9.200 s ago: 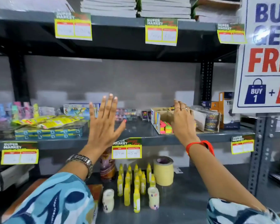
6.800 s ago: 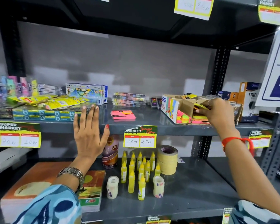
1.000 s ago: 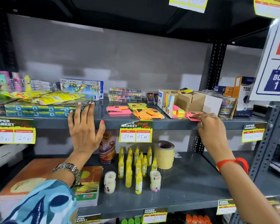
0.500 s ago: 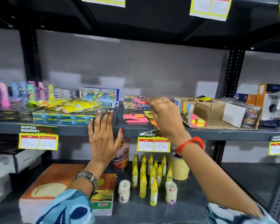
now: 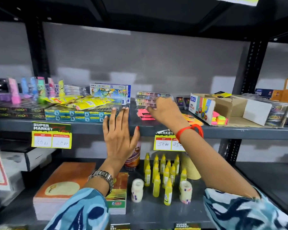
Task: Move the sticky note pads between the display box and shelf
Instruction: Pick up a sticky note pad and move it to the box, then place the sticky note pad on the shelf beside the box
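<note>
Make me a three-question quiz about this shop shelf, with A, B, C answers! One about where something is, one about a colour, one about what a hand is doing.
1. Where is the display box?
A. right end of the middle shelf
B. on the floor
C. on the bottom shelf

2. What colour are the pads under the right hand?
A. blue
B. pink
C. white

3. What is the left hand doing?
A. squeezing a glue bottle
B. making a fist
C. held open and flat at the shelf edge

Answers:
1 A, the box sits on the shelf's right side.
2 B, the stack by the fingers is bright pink.
3 C, its fingers are spread and hold nothing.
</note>
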Demonstrator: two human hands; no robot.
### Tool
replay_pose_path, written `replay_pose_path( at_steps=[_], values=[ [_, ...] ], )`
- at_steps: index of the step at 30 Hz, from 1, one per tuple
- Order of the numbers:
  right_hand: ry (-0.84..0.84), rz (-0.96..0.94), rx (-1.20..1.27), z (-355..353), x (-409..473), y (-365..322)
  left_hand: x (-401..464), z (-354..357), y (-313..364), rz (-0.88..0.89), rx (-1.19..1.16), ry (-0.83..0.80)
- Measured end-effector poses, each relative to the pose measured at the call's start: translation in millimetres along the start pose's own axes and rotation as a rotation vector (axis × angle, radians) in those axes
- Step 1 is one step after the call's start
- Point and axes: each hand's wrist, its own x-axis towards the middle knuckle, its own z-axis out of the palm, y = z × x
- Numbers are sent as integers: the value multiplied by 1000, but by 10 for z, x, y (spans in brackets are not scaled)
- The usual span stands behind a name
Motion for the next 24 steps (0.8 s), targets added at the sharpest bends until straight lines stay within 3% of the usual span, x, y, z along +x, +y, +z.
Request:
replay_pose_path(
  at_steps=[9, 24],
  values=[
    [-223, 65, -206, 108, 110, -225, -9, -3, -14, -1, 7, -63],
    [-125, 134, -42, 79, 50, -313, -20, 4, -14, -1, -3, -62]
  ],
)
